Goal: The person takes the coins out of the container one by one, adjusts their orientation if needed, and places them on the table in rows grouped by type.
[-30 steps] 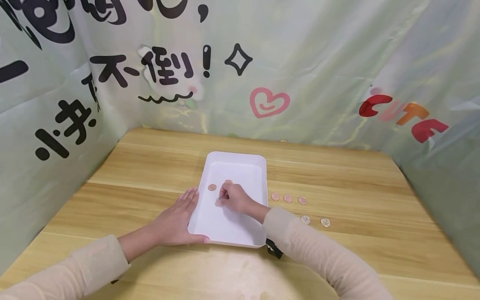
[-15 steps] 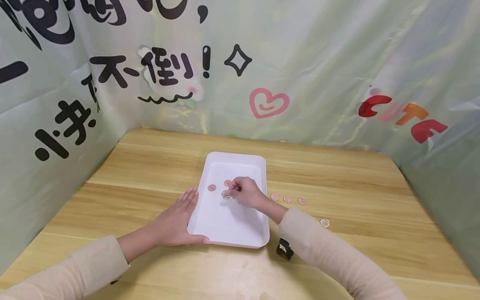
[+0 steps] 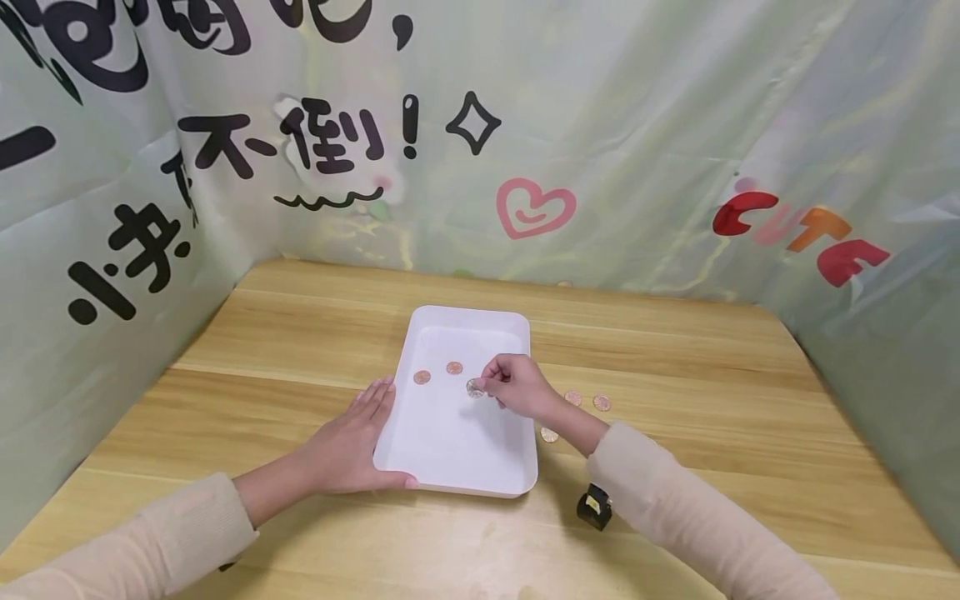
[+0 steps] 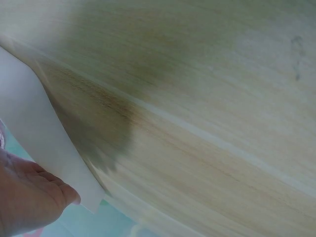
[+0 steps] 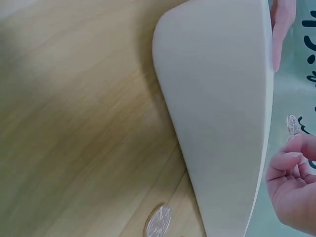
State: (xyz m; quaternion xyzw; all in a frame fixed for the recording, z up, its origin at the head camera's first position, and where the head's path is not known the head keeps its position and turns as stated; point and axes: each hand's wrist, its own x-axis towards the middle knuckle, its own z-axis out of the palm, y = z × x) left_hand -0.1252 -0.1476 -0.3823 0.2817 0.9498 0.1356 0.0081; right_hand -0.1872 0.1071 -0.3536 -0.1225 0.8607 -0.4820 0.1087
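Pale green fabric backdrop (image 3: pixel 637 117), creased, bold black rounded characters at left. Beige sleeve with knit cuff (image 3: pixel 187 529), then left hand (image 3: pixel 341 446): straight fingers laid along the left wall of the white rectangular tray with rounded corners (image 3: pixel 442 454), thumb at its near edge. Tray smooth, shallow, set on the yellowish wood-grain table (image 3: pixel 300 321). On its floor, two copper-coloured round metal coins (image 3: pixel 422 377), flat, apart from each other. Right of those, a silver-coloured round metal coin with embossed face (image 3: pixel 474 388), pinched between thumb and fingertips of right hand (image 3: pixel 521 385), held over the tray, above rim level in the right wrist view. Beyond the tray's right wall: a second silver-coloured coin (image 3: pixel 549 434) flat on the wood just beside it, then two more copper-coloured coins (image 3: pixel 573 398) near each other. Small black boxy device (image 3: pixel 595 506) under the right cuff. Far right of backdrop: chunky red, pink and orange "CUTE" lettering (image 3: pixel 798 233).
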